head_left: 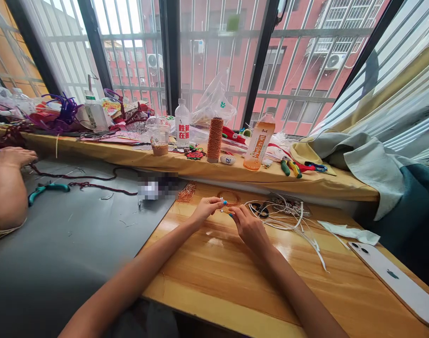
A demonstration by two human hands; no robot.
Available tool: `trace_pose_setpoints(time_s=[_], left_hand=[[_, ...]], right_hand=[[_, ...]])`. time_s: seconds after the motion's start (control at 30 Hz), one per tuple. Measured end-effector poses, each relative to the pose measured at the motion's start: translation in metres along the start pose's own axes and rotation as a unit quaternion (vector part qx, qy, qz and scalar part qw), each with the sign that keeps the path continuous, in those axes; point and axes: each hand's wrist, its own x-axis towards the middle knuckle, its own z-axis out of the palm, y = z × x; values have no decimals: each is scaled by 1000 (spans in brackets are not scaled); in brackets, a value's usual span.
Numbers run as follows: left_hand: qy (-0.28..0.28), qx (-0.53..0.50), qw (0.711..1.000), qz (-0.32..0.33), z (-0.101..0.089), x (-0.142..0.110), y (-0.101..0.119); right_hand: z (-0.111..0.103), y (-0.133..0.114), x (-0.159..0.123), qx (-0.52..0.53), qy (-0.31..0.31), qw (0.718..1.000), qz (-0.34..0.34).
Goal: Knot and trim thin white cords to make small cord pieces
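Note:
Above the wooden table (pixel 214 272), my left hand (pixel 208 208) is closed in a pinch, thumb and finger together near a tiny white bead. My right hand (pixel 248 225) pinches a thin copper wire (pixel 227 212) with a small pale bead at its end. The fingertips of both hands almost meet, and the fingers partly hide what they hold. Just behind them lies a coil of copper wire (pixel 228 193). A bunch of short copper wire pieces (pixel 187 192) rests to the left of the coil.
White cords (pixel 302 230), black tape (pixel 259 210) and a box of small parts (pixel 292 204) lie right. A phone (pixel 394 277) sits at the right edge. Bottles (pixel 259 143) and a wire spool (pixel 215 140) line the sill. Another person's hand (pixel 13 157) is at left, near teal pliers (pixel 49 188).

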Motion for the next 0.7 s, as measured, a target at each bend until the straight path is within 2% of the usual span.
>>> trace_pose_setpoints(time_s=[0.27,0.7], left_hand=[[-8,-9,1000,-2,-6,2,1],[-1,-5,1000,-10,-5,5,-5]], right_hand=[[-2,3,-3,8,-54,997,-53],[5,6,-4,31,-22,994,-104]])
